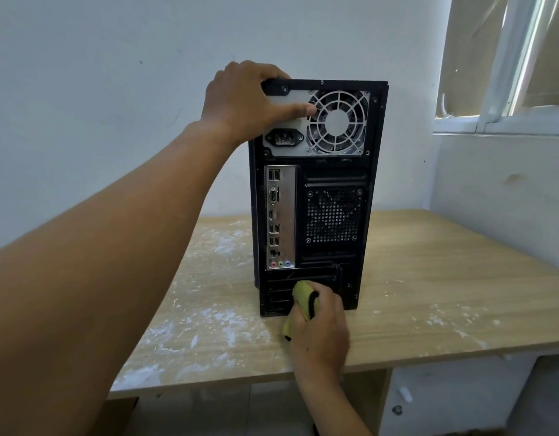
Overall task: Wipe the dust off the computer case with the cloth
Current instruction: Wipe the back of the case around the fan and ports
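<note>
Two hands on upright computer case (315,196) standing on worktop (429,278): left hand (249,102) grips top rear corner, right hand (319,328) pinches cloth (303,297) against bottom slots.

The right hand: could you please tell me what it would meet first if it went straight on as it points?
Probably the computer case, low on its back panel; the cloth that the right hand grips would touch first, and may already, though depth is unclear.
</note>
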